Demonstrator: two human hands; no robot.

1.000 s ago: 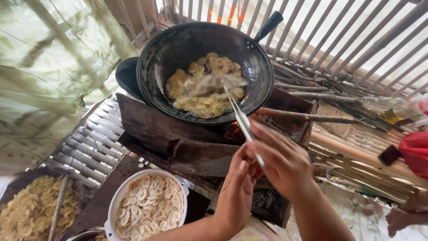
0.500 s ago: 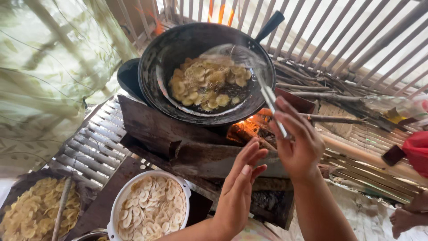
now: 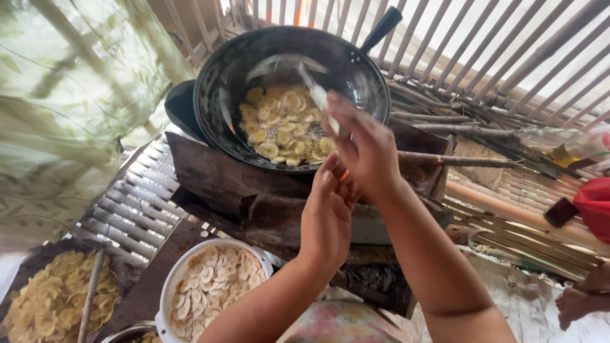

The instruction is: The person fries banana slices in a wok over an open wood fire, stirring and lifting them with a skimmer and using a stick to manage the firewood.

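The right hand (image 3: 365,149) is gripping a ladle (image 3: 318,95), its blurred bowl seemingly dipping into the far wok (image 3: 222,108) of frying slices (image 3: 283,124). The left hand (image 3: 327,213), fingers open, is hovering just beneath. At near left, a white bowl (image 3: 171,286) is holding pale raw slices (image 3: 210,282).

- Ladle (image 3: 318,95): motion-blurred, handle partly hidden by right hand (image 3: 365,149)
- Basket of chips (image 3: 47,302): cut by bottom-left edge
- Red object (image 3: 594,206): cropped at right edge
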